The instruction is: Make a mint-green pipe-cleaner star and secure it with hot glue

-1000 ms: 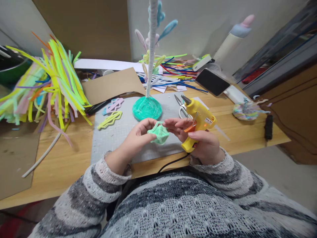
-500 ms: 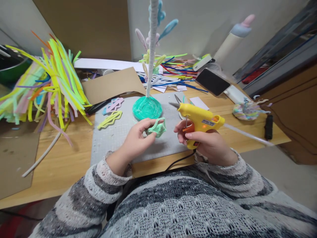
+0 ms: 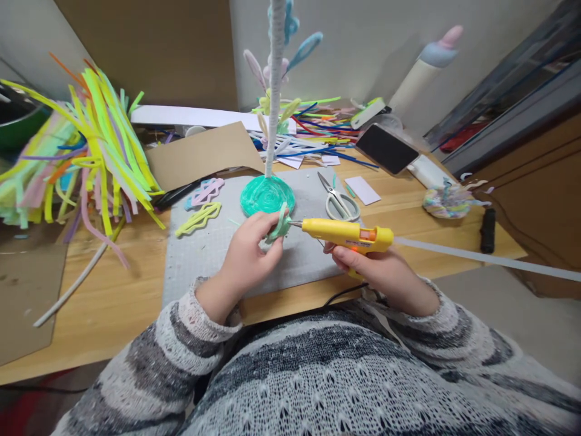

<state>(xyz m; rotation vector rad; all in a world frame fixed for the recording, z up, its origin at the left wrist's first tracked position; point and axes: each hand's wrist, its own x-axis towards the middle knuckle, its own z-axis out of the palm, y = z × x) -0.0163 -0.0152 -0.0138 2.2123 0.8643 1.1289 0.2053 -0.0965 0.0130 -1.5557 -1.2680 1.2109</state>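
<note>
My left hand pinches a small mint-green pipe-cleaner piece between thumb and fingers, and part of it is hidden. My right hand is wrapped round the handle of a yellow hot glue gun. The gun's metal nozzle points left and meets the edge of the green piece, while a long clear glue stick sticks out of its back. Just beyond my left hand stands a coiled green round base with a white wrapped stem rising from it, bearing pastel loops and flowers.
Scissors and a white card lie on the grey cutting mat. Zigzag pipe-cleaner pieces rest on its left. A big pipe-cleaner bundle stands far left, a phone at the back right.
The glue gun has swung level, its nozzle moving left and down onto the green piece. My left hand has turned that piece slightly. The scissors now show fully.
</note>
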